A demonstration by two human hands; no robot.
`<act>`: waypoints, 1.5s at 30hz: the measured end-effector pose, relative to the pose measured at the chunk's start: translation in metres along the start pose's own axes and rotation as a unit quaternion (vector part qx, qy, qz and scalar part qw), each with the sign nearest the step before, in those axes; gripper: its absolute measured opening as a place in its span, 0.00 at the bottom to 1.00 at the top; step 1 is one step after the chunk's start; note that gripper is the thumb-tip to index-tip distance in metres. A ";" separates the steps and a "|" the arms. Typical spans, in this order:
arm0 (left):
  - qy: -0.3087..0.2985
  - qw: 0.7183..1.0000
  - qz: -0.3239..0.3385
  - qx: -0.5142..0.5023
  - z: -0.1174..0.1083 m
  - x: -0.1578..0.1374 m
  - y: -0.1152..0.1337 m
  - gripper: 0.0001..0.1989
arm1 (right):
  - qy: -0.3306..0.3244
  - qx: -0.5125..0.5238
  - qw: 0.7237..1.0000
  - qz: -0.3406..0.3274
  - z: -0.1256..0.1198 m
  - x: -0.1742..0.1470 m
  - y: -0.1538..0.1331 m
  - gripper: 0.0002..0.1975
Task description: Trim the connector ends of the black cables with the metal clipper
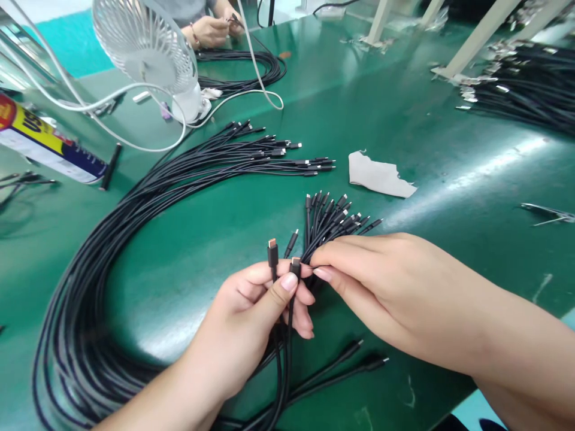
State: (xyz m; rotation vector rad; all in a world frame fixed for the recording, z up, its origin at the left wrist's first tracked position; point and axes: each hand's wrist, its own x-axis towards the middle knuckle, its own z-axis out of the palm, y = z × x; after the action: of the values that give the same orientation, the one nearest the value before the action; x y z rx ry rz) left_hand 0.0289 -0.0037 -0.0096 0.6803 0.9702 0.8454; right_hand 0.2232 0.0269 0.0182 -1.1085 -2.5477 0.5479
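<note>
My left hand (256, 317) is closed, its thumb pressing a black USB cable connector (295, 267) against the fingers. A second black cable connector (272, 254) with an orange-lined metal tip stands up between the same hand's fingers and thumb. My right hand (395, 287) is closed in a pinch just right of that thumb; what lies between its fingertips is too small to make out. Behind the fingertips fans a bundle of black connectors (344, 218) with metal tips. Two more cable ends (375, 361) lie on the table below my hands.
Long black cables (81, 287) curve across the green table (449, 191). A white fan (148, 54), a yellow-and-blue can (54, 143), a torn pale scrap (380, 175) and tweezers (548, 212) lie around. More cables (530, 90) are at right. Another person's hands (211, 31) work opposite.
</note>
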 end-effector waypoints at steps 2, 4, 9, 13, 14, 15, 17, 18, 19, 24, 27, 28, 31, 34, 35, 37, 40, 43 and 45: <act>0.000 1.000 0.001 -0.003 0.000 0.000 0.000 0.08 | 0.004 0.003 1.000 -0.004 -0.002 0.000 0.000 0.16; 0.001 1.000 0.002 -0.006 0.000 0.001 0.000 0.08 | 0.016 0.011 1.000 -0.015 -0.003 0.000 0.000 0.17; -0.006 1.000 0.002 -0.004 -0.001 0.000 0.000 0.10 | 0.036 0.050 0.998 -0.010 0.000 -0.001 0.001 0.13; -0.016 1.000 0.004 -0.002 -0.001 -0.001 -0.001 0.11 | 0.045 0.124 0.991 0.001 0.003 0.004 0.002 0.09; -0.018 1.000 0.007 -0.003 -0.001 -0.001 -0.001 0.11 | 0.049 0.150 0.987 0.003 0.004 0.006 0.002 0.08; -0.019 1.000 0.009 -0.003 -0.001 -0.001 -0.001 0.11 | 0.049 0.179 0.983 0.010 0.004 0.008 0.003 0.08; -0.020 1.000 0.015 0.002 0.000 -0.001 -0.001 0.10 | 0.034 0.238 0.970 0.035 0.003 0.012 0.003 0.09; -0.019 1.000 0.018 0.006 0.000 0.000 -0.001 0.10 | 0.020 0.265 0.963 0.050 0.002 0.013 0.003 0.10; -0.019 1.000 0.021 0.012 0.000 0.000 -0.001 0.10 | 0.005 0.286 0.956 0.066 0.001 0.014 0.003 0.11; -0.015 0.999 0.027 0.015 0.001 0.001 -0.002 0.09 | 0.007 0.249 0.962 0.112 -0.001 0.014 0.005 0.10; -0.013 0.999 0.026 0.017 0.001 0.001 -0.003 0.09 | 0.035 0.232 0.967 0.102 0.000 0.013 0.004 0.09; -0.012 0.999 0.024 0.020 0.001 0.001 -0.003 0.09 | 0.042 0.237 0.966 0.097 0.000 0.013 0.003 0.10; -0.018 0.999 0.017 0.037 0.000 0.001 -0.003 0.11 | 0.046 0.265 0.959 0.086 0.002 0.014 0.001 0.10; -0.021 0.998 0.011 0.057 -0.001 0.000 -0.003 0.12 | 0.031 0.289 0.954 0.074 0.003 0.015 0.001 0.09; -0.019 0.998 0.009 0.060 -0.001 0.000 -0.003 0.12 | 0.031 0.285 0.956 0.067 0.003 0.016 0.001 0.09; -0.016 0.998 0.006 0.064 0.000 0.000 -0.002 0.12 | 0.038 0.262 0.963 0.051 0.003 0.016 0.003 0.09; -0.009 0.996 -0.004 0.083 0.001 0.001 0.000 0.12 | 0.038 0.225 0.973 0.040 0.002 0.015 0.006 0.09; -0.002 0.994 -0.012 0.105 0.002 0.001 0.001 0.12 | 0.025 0.206 0.978 0.035 0.001 0.014 0.008 0.09; -0.001 0.993 -0.014 0.113 0.003 0.002 0.002 0.12 | 0.028 0.196 0.980 0.027 0.000 0.014 0.009 0.08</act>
State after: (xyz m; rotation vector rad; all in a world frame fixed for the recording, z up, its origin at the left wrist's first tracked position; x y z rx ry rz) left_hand 0.0318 -0.0020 -0.0077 0.8584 1.0820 0.7161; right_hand 0.2201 0.0431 0.0155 -1.0311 -2.2334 0.9665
